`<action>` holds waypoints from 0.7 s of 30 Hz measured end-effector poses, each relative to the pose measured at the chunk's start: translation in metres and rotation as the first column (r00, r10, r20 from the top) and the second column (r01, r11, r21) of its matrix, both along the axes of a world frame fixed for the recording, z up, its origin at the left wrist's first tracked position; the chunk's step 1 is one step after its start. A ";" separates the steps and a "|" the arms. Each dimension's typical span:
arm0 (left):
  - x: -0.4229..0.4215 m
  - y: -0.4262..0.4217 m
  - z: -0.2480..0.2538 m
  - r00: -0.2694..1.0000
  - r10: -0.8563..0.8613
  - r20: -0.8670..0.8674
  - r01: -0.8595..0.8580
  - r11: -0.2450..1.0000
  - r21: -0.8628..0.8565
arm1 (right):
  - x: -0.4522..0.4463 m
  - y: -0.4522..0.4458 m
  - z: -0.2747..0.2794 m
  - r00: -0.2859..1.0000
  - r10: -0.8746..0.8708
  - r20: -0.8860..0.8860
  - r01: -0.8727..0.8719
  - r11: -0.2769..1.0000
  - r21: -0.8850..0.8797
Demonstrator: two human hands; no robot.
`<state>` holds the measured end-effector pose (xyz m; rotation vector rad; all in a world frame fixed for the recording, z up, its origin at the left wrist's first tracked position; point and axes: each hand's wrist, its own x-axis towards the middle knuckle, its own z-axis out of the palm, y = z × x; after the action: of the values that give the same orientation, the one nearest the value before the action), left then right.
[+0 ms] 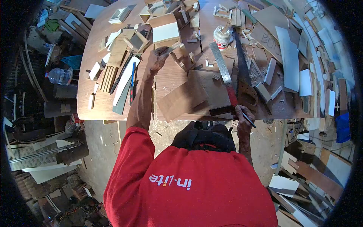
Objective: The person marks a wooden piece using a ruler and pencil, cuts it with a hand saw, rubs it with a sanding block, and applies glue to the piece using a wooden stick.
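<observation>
My left hand (157, 59) reaches over the table with its fingers closed on a small wood piece (175, 46), beside a jumble of small wooden parts. A white-faced wooden box (165, 33) stands just beyond it. Near the front edge, my right hand (242, 115) has its fingers curled round a dark pencil or pen (248, 120), whose exact kind I cannot make out. The same hand is against the lower end of a try square (223, 68) with a metal blade and red section. Under the square lies a thin brown board (183, 96).
A handsaw (245, 81) lies right of the square. Beyond it stands an open glue tub (221, 38). A blue pencil-like tool (132, 81) rests beside a white strip (126, 83) at left. Offcuts and boards (287, 60) crowd the right side.
</observation>
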<state>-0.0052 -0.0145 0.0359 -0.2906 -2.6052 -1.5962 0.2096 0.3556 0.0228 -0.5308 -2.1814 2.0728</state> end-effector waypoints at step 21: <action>0.014 -0.001 -0.018 0.975 0.223 -0.017 -0.223 0.969 -0.110 | -0.007 0.000 -0.009 1.000 0.009 0.018 -0.010 0.999 0.047</action>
<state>0.0091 -0.0152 0.0179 -0.0049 -2.6184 -1.3792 0.2023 0.3553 0.0135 -0.5371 -2.2402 2.0240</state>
